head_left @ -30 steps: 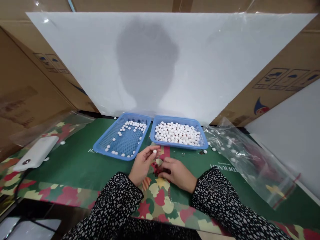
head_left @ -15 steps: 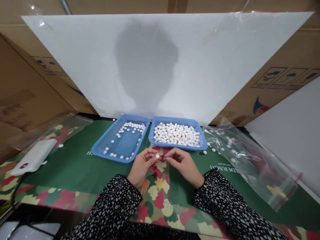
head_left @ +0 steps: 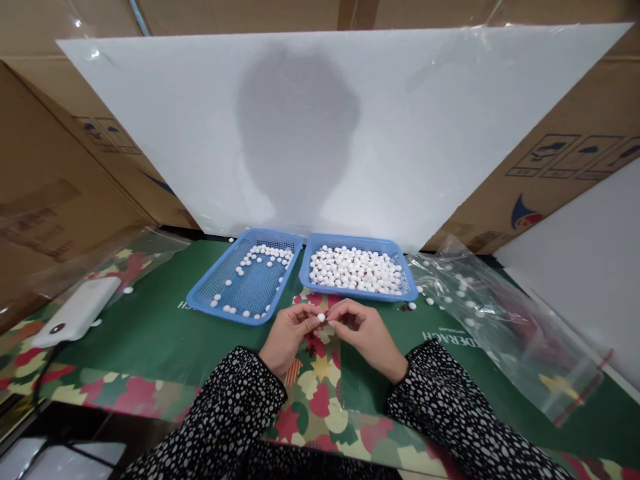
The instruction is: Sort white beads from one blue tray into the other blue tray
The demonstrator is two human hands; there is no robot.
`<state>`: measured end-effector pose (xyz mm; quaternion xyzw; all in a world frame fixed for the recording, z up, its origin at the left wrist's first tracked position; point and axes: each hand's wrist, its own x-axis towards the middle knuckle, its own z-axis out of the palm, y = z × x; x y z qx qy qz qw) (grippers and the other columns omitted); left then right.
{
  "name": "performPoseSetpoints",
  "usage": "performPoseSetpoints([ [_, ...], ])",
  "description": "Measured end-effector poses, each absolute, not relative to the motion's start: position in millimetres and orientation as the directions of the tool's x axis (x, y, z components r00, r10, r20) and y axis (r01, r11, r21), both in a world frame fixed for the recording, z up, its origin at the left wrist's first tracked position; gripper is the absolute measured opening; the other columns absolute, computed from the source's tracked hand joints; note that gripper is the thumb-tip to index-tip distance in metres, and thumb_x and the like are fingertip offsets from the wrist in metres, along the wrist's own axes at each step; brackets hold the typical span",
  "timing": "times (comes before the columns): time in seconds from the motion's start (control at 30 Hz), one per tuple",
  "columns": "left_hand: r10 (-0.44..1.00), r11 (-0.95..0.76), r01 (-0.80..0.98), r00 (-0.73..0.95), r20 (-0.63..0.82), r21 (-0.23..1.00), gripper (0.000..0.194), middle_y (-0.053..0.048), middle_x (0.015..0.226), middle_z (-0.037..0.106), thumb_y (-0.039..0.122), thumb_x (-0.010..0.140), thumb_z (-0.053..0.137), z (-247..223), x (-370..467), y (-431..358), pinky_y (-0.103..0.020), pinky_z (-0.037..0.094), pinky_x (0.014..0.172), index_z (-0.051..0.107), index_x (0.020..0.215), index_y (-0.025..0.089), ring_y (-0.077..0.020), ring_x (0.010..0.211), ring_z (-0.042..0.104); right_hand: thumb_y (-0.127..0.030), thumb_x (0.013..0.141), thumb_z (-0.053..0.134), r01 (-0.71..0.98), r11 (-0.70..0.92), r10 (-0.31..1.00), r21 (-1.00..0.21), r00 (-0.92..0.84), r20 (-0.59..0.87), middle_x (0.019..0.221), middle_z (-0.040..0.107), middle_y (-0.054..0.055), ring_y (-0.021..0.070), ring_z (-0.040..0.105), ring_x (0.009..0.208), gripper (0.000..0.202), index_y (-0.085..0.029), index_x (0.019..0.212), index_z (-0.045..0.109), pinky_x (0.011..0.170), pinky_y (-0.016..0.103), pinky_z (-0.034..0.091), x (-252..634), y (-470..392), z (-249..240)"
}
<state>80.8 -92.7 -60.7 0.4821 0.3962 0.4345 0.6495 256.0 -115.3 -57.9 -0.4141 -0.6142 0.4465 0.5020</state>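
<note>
A small white ball (head_left: 321,318) is pinched between the thumb and fingers of my left hand (head_left: 291,331). From the other side, the closed fingertips of my right hand (head_left: 367,335) come up to the ball; whether they hold a tiny piece is too small to make out. Beyond my hands, a blue basket (head_left: 407,288) is heaped with white balls that have reddish-brown bits among them. To its left, a second blue basket (head_left: 200,300) contains fewer white balls, scattered mostly along its far and right sides and near edge. Dark red crumbs (head_left: 312,343) lie under my fingers.
A white box-shaped device (head_left: 80,312) with a dark cable lies at the left. Loose white balls are on the green-patterned cover (head_left: 150,340) and near a clear plastic bag (head_left: 510,333) at the right. Behind the baskets stand a white board (head_left: 425,133) and cardboard boxes (head_left: 45,167).
My right fingertips have moved left to meet the ball, where a small gap was before. The left hand keeps its pinch. The whole view has shifted slightly.
</note>
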Motion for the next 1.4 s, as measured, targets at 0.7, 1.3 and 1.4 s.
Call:
performPoseSetpoints([
  [0.7,0.974,0.08,-0.052,0.218,-0.067,0.995,0.008,-0.005,0.063,0.069,0.018,0.067,0.076,-54,82,-96,-0.023,0.044,0.056,0.077,0.074,0.015,-0.0116,0.055,0.056,-0.027,0.082,0.066,0.084,0.207,0.971,-0.975,-0.135,0.195,0.079,0.07,0.003,0.0162,0.061,0.07,0.01,-0.017,0.081,0.067,0.066,0.028,0.048,254,-117,-63],
  [1.3,0.966,0.192,-0.287,0.221,-0.13,0.938,0.023,-0.003,0.069,0.067,0.029,0.073,0.076,-58,93,-102,-0.021,0.045,0.059,0.07,0.088,0.013,-0.0102,0.061,0.058,-0.025,0.088,0.057,0.107,0.278,0.96,-0.955,0.011,0.28,0.074,0.065,0.002,0.0162,0.061,0.066,0.008,-0.019,0.084,0.059,0.063,0.028,0.05,238,-115,-62],
  [1.4,0.959,0.225,-0.348,0.244,-0.144,0.91,0.025,-0.004,0.076,0.068,0.027,0.073,0.077,-54,92,-102,-0.02,0.047,0.064,0.07,0.091,0.012,-0.0109,0.069,0.061,-0.023,0.089,0.055,0.114,0.287,0.957,-0.951,0.0,0.289,0.077,0.068,0.002,0.0165,0.063,0.067,0.008,-0.018,0.088,0.062,0.065,0.028,0.051,239,-114,-62],
])
